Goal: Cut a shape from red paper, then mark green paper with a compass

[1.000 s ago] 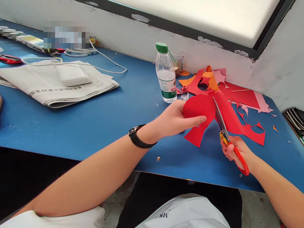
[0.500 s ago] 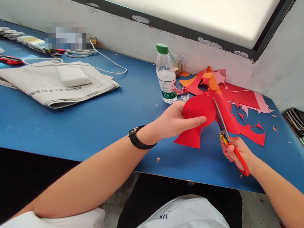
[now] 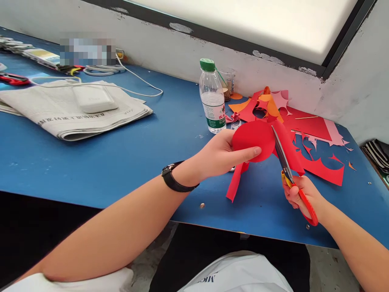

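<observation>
My left hand point(image 3: 226, 156) pinches a red sheet of paper point(image 3: 252, 136), thumb on top of a rounded, nearly circular part. A strip of the same red paper hangs down below the fingers, and another flap curls away to the right. In my right hand point(image 3: 302, 192) is a pair of scissors point(image 3: 282, 156) with red and yellow handles. The blades point up and away, at the right edge of the rounded part, and look nearly closed. Behind the hands lie red, orange and pink paper scraps point(image 3: 313, 121), cut with curved holes.
A water bottle point(image 3: 212, 101) with a green cap stands just beyond my left hand. Folded newspaper point(image 3: 60, 117) lies on the blue table point(image 3: 127, 162) at left, with a white case point(image 3: 95, 97) on it. A white cable point(image 3: 136, 83) and a red cutter point(image 3: 13, 79) are farther back.
The red paper has turned slightly in my left hand; its lower flap now hangs as a narrow, twisted strip. The scissors stay at its right edge, almost unmoved.
</observation>
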A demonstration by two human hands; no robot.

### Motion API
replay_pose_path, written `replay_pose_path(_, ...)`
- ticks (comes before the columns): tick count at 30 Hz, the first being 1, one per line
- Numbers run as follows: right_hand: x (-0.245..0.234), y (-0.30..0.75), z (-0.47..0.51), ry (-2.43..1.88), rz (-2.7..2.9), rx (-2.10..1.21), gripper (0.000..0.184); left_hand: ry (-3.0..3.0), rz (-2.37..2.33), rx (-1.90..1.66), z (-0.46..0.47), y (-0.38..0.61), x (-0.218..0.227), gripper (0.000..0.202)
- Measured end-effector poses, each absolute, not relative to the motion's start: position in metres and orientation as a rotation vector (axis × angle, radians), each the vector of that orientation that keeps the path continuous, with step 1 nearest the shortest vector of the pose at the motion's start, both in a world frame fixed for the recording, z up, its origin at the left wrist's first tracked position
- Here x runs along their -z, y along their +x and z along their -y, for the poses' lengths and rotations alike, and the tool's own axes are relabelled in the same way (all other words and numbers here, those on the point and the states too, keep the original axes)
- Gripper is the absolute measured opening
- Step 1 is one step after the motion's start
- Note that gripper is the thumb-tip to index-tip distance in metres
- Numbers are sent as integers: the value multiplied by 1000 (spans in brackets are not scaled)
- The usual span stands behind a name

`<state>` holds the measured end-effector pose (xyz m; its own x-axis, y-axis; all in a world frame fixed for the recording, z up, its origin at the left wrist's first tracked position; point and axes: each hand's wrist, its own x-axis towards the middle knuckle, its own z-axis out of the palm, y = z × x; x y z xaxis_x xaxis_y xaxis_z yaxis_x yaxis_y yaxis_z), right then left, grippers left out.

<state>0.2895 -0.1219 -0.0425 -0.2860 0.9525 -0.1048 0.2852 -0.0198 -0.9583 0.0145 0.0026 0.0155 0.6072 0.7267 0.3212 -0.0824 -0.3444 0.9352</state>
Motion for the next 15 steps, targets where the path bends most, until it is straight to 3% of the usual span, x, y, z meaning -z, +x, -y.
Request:
replay_pose_path(8,51,294,123,-1369,1653,-1268,79,1623,-602,-933,-2,19,-14,52)
replay_pose_path(15,52,292,124,-1412,1550,-1367,83,1696,-607,-994,-3,21,-10,51)
